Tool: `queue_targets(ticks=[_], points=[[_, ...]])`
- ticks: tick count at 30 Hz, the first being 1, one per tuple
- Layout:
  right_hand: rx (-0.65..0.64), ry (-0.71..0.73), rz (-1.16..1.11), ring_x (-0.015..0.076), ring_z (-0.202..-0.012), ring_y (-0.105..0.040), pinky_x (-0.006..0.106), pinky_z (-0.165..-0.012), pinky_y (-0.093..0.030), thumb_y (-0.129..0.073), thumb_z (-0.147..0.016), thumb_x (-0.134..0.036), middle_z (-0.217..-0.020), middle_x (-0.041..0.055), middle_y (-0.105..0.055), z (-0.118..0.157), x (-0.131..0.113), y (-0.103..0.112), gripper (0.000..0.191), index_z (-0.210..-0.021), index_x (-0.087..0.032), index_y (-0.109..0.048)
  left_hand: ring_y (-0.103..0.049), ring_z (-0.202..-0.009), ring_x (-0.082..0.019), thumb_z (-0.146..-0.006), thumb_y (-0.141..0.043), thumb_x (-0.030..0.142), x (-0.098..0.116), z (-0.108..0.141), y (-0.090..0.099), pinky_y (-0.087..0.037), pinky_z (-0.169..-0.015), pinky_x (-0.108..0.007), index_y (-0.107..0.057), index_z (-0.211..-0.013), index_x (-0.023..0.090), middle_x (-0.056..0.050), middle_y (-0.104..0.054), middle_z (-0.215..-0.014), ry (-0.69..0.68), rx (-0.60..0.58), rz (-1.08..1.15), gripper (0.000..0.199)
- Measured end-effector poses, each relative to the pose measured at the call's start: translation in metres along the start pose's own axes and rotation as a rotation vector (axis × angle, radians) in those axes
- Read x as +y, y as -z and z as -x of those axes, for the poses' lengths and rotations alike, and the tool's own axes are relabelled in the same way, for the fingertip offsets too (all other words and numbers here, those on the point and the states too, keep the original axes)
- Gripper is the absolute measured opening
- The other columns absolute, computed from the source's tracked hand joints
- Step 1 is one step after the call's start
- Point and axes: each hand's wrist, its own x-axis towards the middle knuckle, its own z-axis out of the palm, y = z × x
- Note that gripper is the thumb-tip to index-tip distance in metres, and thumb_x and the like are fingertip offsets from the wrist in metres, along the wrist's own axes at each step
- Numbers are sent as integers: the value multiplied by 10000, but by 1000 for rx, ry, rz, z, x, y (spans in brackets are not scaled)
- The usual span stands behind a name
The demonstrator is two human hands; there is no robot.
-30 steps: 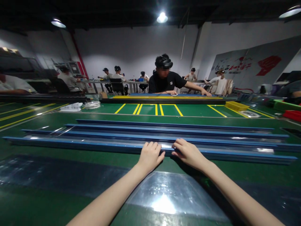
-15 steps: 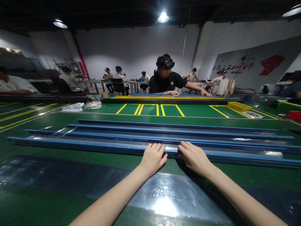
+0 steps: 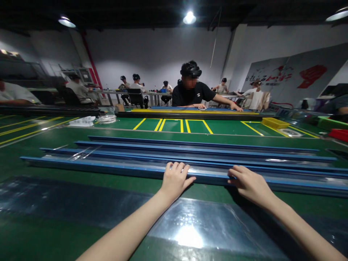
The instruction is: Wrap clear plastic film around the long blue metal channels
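Several long blue channel profiles lie side by side across the green table, with clear film inside them. My left hand (image 3: 175,179) rests on the nearest blue profile (image 3: 108,169), its fingertips curled over the edge and the thumb apart. Farther right, my right hand (image 3: 250,183) has its fingers bent over the same profile and grips its edge. Between me and the profiles, a clear plastic sheet (image 3: 201,224) lies flat on the table and reflects a lamp.
Across the green table (image 3: 81,203), a person in a black shirt (image 3: 191,92) reaches over yellow and black strips (image 3: 195,112). A yellow tray (image 3: 274,123) is at the right back, with a red bin (image 3: 338,134) beyond. A white coil (image 3: 107,119) lies at the left back.
My right hand has slid right along the nearest profile, widening the gap between my hands. The two nearest profiles have shifted right. My left hand has barely moved.
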Motion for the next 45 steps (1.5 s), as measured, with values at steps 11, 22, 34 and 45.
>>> queue_targets(ticks=[11, 22, 34, 45], points=[[-69, -171, -118, 202, -805, -574, 264, -566, -414, -430, -771, -339, -900, 54, -604, 12, 40, -1, 192, -783, -237, -592, -506, -820, -202, -748, -522, 517, 1, -1, 2, -320, -759, -361, -566, -913, 186, -42, -592, -851, 64, -28, -18, 372], [-140, -100, -140, 196, -768, -566, 299, -655, -425, -442, -781, -390, -839, 61, -610, 5, 43, 11, 232, -798, -208, -583, -508, -779, -198, -773, -506, 492, 2, -2, 0, -309, -729, -352, -573, -845, 175, -31, -602, -804, 54, -47, -27, 332], [-205, 106, -301, 187, -735, -561, 297, -654, -417, -378, -820, -489, -835, 74, -611, -27, 8, 11, 371, -866, -189, -591, -511, -751, -196, -798, -476, 488, 2, -2, 4, -307, -670, -337, -563, -779, 173, -41, -592, -767, 45, -57, -39, 327], [-150, 40, -226, 177, -764, -571, 262, -622, -383, -355, -828, -517, -836, 29, -614, -28, -5, -6, 360, -813, -218, -555, -509, -749, -198, -798, -473, 487, 2, -3, 2, -317, -668, -338, -570, -786, 171, -47, -583, -769, 39, -87, -40, 331]])
